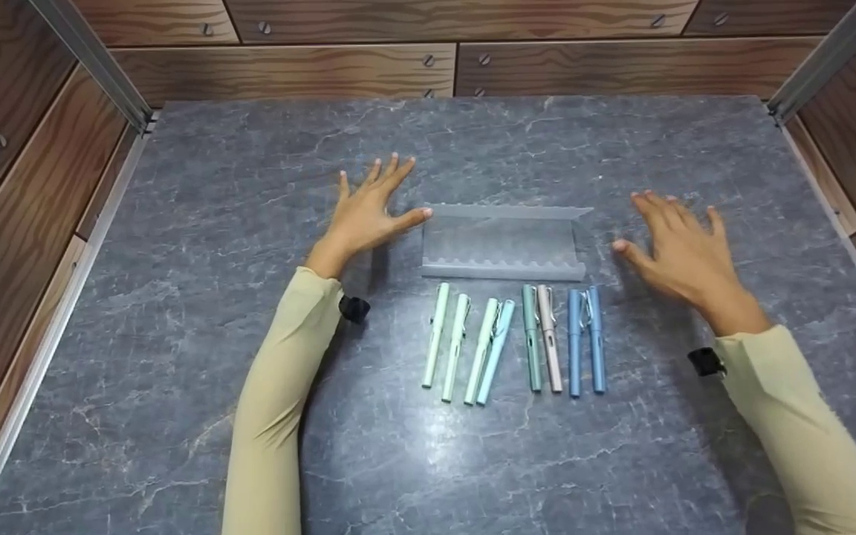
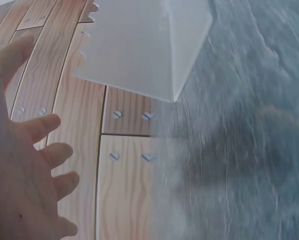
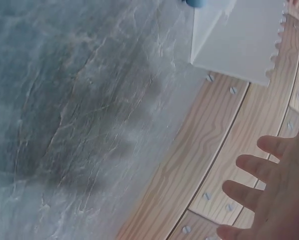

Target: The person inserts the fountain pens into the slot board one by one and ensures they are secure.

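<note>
A clear plastic rack (image 1: 502, 238) with a scalloped front edge stands mid-table. My left hand (image 1: 365, 215) is spread at its left end, the thumb tip at or very near its upper left corner; whether they touch I cannot tell. To the rack's right, my right hand (image 1: 684, 256) is spread with a gap between, holding nothing. Several pens lie in front of the rack: light green ones (image 1: 435, 334), a turquoise one (image 1: 495, 353), a dark green one (image 1: 531, 338), a pinkish-grey one (image 1: 550, 338) and blue ones (image 1: 575, 342). Both wrist views show the rack's scalloped edge (image 2: 134, 50) (image 3: 239, 40).
The grey marbled table (image 1: 175, 371) is bordered by wood-patterned panels (image 1: 287, 70) at the back and both sides. Metal posts (image 1: 93, 59) rise at the two back corners.
</note>
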`<action>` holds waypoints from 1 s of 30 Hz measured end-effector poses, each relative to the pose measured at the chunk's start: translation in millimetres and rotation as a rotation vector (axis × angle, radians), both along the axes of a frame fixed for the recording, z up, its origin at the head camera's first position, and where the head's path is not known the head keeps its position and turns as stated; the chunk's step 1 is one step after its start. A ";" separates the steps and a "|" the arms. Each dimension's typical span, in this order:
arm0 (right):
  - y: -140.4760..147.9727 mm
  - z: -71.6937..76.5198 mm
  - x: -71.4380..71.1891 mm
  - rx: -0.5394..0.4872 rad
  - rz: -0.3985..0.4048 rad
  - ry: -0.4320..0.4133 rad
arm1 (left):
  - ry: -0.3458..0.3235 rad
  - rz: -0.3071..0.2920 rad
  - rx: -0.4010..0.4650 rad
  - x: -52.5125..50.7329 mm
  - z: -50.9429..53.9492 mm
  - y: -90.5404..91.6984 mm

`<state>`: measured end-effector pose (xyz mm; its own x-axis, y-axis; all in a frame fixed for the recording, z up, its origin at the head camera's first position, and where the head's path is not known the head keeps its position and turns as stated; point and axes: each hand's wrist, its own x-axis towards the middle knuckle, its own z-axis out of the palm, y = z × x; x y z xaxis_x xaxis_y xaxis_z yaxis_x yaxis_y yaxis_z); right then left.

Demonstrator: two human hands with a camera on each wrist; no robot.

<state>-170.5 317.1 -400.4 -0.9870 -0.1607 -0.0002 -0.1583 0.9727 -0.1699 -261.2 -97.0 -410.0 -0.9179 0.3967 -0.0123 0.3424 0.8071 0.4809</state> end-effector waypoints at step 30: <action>-24.9 -16.8 30.3 -0.077 0.149 -0.291 | -0.252 -0.084 0.654 -8.8 -20.8 9.3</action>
